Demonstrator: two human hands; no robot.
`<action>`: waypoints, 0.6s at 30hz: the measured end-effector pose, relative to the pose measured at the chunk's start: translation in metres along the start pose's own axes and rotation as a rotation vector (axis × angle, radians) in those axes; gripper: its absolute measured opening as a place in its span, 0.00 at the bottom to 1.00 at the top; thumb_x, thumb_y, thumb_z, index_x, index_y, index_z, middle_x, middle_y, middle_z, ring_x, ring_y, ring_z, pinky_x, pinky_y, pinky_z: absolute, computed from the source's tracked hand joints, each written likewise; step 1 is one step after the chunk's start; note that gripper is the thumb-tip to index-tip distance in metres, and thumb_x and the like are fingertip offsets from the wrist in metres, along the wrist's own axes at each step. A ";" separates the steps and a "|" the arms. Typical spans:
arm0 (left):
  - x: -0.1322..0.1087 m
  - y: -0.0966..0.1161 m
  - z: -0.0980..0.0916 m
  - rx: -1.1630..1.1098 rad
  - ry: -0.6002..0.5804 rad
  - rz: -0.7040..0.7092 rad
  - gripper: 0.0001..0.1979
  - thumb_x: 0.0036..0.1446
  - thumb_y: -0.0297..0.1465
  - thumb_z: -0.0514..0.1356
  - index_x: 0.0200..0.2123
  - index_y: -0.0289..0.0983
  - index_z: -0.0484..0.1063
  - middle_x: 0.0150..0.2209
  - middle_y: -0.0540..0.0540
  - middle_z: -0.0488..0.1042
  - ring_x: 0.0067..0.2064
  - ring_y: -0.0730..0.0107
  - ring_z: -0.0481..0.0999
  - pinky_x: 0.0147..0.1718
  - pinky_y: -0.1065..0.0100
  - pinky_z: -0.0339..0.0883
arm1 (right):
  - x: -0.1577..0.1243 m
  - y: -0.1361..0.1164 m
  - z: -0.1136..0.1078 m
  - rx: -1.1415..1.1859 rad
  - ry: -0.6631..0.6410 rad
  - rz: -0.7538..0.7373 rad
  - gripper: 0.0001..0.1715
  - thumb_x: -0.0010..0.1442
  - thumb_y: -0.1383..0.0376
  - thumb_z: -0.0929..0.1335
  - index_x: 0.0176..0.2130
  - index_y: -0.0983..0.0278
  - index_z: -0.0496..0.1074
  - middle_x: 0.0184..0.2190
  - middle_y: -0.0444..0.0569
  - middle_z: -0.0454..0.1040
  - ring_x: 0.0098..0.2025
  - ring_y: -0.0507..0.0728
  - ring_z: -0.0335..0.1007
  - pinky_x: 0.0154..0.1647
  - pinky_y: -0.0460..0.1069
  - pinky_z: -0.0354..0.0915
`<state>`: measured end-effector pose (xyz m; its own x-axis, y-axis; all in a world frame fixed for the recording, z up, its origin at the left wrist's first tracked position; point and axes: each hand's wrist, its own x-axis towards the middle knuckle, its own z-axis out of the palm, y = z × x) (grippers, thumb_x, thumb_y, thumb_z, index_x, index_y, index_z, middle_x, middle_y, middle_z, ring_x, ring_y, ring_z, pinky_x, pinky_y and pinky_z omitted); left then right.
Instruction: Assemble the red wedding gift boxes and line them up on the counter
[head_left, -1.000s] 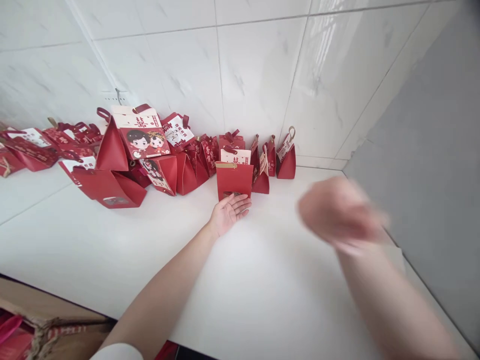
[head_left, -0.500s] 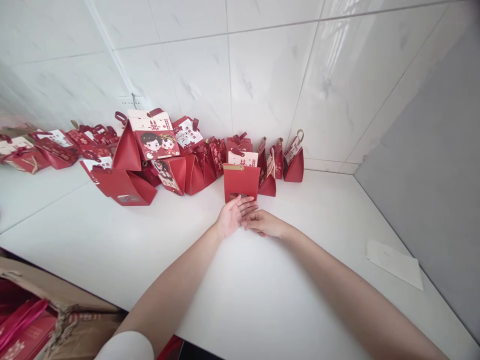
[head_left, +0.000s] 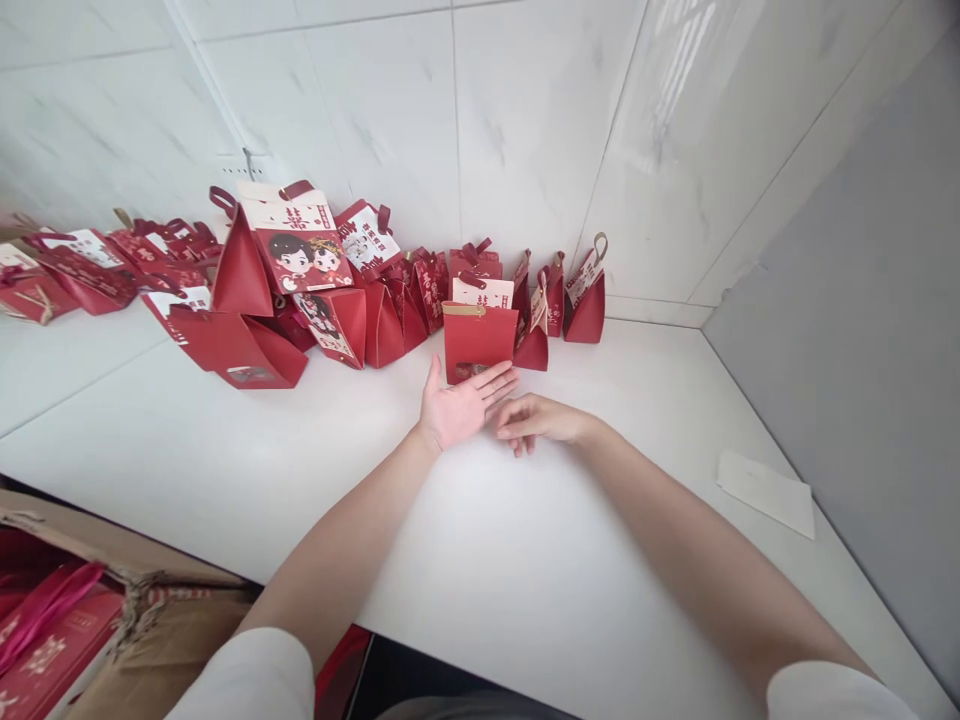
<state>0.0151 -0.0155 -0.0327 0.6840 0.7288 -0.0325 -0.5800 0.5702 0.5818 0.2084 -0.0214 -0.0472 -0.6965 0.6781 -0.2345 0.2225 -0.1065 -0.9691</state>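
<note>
My left hand (head_left: pixel 461 408) is open, palm turned up and fingers stretched toward the right, just in front of a red gift box (head_left: pixel 480 338). That box stands upright with a gold ribbon strip along its top edge and a small clear window low on its front, partly behind my fingers. Close by on the right, my right hand (head_left: pixel 534 422) hangs over the white counter with loosely curled, parted fingers and nothing in them. The fingertips of both hands are near each other; whether they touch I cannot tell.
Several red gift boxes (head_left: pixel 386 325) with ribbon loops line the tiled wall, some stacked at left. A white card (head_left: pixel 765 492) lies on the counter (head_left: pixel 487 560) at right, near a grey panel (head_left: pixel 847 300). At lower left, a cardboard carton (head_left: pixel 161 655) holds red packaging.
My left hand has flattened, its thumb spreading away from the fingers. My right hand has shifted slightly right and its fingers have loosened. The whole view has tilted down a little.
</note>
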 end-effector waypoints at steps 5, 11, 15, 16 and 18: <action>0.000 0.000 0.001 0.009 0.020 0.001 0.45 0.52 0.60 0.45 0.58 0.29 0.65 0.60 0.34 0.64 0.66 0.55 0.53 0.61 0.59 0.52 | -0.004 -0.019 -0.002 0.046 0.313 -0.089 0.22 0.51 0.49 0.71 0.28 0.66 0.70 0.14 0.37 0.64 0.15 0.45 0.56 0.15 0.42 0.51; 0.001 0.003 0.002 0.031 0.052 0.041 0.42 0.54 0.59 0.45 0.59 0.34 0.64 0.58 0.34 0.66 0.62 0.49 0.62 0.55 0.53 0.59 | -0.030 -0.068 0.018 0.221 0.077 -0.460 0.17 0.55 0.53 0.71 0.29 0.64 0.71 0.08 0.32 0.54 0.10 0.43 0.42 0.14 0.41 0.43; 0.000 0.000 0.004 0.083 0.105 0.058 0.40 0.55 0.59 0.46 0.57 0.34 0.66 0.57 0.34 0.68 0.59 0.50 0.65 0.53 0.54 0.61 | -0.053 -0.083 0.009 0.333 0.223 -0.583 0.16 0.57 0.54 0.70 0.27 0.63 0.69 0.07 0.31 0.49 0.10 0.43 0.38 0.14 0.42 0.40; -0.001 -0.001 0.004 0.102 0.118 0.075 0.39 0.55 0.58 0.46 0.56 0.34 0.67 0.56 0.34 0.69 0.57 0.50 0.67 0.53 0.55 0.61 | -0.054 -0.083 0.007 0.328 0.256 -0.567 0.16 0.57 0.54 0.69 0.28 0.63 0.68 0.08 0.31 0.48 0.11 0.44 0.38 0.14 0.42 0.40; -0.003 -0.001 0.004 0.185 0.152 0.170 0.35 0.57 0.55 0.48 0.53 0.33 0.70 0.48 0.35 0.73 0.49 0.54 0.73 0.48 0.58 0.65 | -0.047 -0.079 0.003 0.300 0.359 -0.557 0.15 0.58 0.54 0.69 0.30 0.62 0.69 0.09 0.32 0.50 0.12 0.44 0.38 0.15 0.42 0.42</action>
<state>0.0154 -0.0201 -0.0299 0.5018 0.8643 -0.0352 -0.5801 0.3664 0.7275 0.2210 -0.0469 0.0402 -0.3734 0.8814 0.2892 -0.3321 0.1641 -0.9289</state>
